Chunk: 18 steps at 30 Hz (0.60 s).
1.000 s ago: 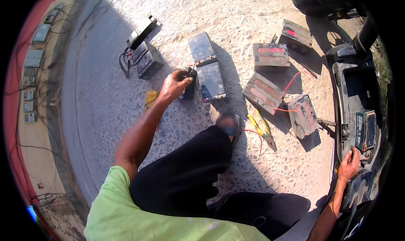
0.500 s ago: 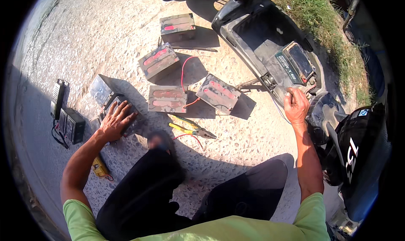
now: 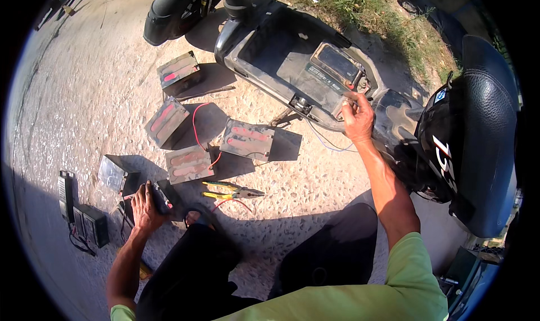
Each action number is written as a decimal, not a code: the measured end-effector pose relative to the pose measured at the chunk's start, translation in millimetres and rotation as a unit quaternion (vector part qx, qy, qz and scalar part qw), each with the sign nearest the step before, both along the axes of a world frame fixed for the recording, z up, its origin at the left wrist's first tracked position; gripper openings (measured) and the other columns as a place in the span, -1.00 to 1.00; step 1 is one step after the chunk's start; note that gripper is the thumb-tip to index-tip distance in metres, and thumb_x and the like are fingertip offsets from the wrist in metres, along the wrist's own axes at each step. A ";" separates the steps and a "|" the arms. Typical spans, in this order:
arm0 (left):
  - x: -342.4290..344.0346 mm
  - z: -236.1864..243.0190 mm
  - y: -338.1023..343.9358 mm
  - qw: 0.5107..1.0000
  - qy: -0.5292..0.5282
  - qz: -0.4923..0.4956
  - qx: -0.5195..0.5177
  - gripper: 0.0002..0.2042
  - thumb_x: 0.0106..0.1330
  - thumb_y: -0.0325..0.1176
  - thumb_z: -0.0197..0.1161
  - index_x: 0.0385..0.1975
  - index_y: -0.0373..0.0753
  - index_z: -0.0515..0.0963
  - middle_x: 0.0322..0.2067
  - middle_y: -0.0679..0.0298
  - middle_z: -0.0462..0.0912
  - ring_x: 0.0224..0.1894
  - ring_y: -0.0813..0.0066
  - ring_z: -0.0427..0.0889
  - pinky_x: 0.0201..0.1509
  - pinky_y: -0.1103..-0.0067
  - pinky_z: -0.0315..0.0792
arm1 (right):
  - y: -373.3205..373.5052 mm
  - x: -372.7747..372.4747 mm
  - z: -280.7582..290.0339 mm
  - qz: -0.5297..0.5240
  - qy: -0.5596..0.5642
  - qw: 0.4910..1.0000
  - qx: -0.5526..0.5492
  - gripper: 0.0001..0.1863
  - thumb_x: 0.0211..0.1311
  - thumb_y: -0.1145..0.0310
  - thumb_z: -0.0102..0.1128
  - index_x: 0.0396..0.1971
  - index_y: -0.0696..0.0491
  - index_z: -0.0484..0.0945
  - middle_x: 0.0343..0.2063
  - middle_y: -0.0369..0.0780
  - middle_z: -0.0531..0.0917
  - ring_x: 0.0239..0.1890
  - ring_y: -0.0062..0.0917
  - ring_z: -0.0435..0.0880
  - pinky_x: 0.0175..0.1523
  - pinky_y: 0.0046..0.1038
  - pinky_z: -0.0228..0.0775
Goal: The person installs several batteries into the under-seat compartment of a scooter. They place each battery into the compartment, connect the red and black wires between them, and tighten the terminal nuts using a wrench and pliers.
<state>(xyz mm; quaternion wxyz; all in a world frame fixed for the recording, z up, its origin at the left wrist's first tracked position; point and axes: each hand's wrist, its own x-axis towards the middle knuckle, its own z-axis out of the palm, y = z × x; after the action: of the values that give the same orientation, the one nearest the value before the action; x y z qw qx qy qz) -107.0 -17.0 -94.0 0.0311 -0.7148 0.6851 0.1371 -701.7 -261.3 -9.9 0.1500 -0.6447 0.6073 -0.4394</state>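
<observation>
My left hand [image 3: 145,209] lies with outstretched fingers on a dark battery [image 3: 163,196] on the ground at the left. Beside that battery stands another one with a shiny, silvery side [image 3: 111,175]. My right hand [image 3: 359,118] is at the scooter's footwell [image 3: 264,59], with its fingertips drawn together near the end of a battery [image 3: 337,60] lying inside. Red and dark leads show beside these fingers; what the fingers hold is too small to make out. A thin pale wire [image 3: 332,145] hangs below the right hand.
Several dusty batteries with red marks, one of them [image 3: 247,139] nearest the scooter, stand on the rough concrete, some joined by a red wire [image 3: 195,124]. Yellow-handled pliers [image 3: 233,192] lie near my foot. A charger-like black box [image 3: 93,225] is far left; the scooter seat [image 3: 488,141] is right.
The view has shifted right, so the ground objects appear farther left. My right hand remains by the footwell battery's end, fingertips close together. My left hand remains on the dark battery, its fingers less spread.
</observation>
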 end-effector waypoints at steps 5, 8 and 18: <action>2.9 -0.1 -0.2 1.000 0.012 0.009 0.023 0.27 -0.31 -0.15 0.70 0.51 -0.31 0.06 0.38 -0.09 0.26 0.43 -0.09 0.25 0.49 0.09 0.13 | 7.9 7.1 10.2 0.021 0.196 0.979 -0.055 -0.78 0.12 0.51 0.31 -0.19 0.06 0.65 -0.35 -0.21 0.62 -0.40 -0.35 0.60 -0.26 -0.33 0.45; 5.6 -3.7 11.9 1.000 0.016 0.012 -0.013 0.19 -0.26 -0.07 0.67 0.47 -0.30 0.14 0.25 -0.05 0.38 0.31 -0.09 0.36 0.41 0.07 0.21 | 16.5 14.1 24.3 0.081 0.321 0.941 -0.069 -0.75 0.12 0.49 0.31 -0.16 0.05 0.64 -0.33 -0.17 0.60 -0.25 -0.20 0.61 -0.13 -0.23 0.46; 13.7 4.3 9.3 1.000 0.021 -0.002 -0.014 0.13 -0.20 0.00 0.62 0.45 -0.27 0.19 0.16 -0.04 0.42 0.25 -0.03 0.41 0.35 0.12 0.23 | 18.1 -1.0 -12.2 0.096 0.346 0.930 -0.077 -0.81 0.32 0.42 0.18 -0.12 0.07 0.65 -0.28 -0.16 0.61 -0.19 -0.19 0.65 -0.10 -0.24 0.47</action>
<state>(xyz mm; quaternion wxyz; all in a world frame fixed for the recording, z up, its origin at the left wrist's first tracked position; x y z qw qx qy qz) -93.3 -7.7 -89.6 0.0067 -0.7107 0.6889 0.1428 -702.7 -243.2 -22.1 -0.0785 -0.8216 0.5209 -0.2179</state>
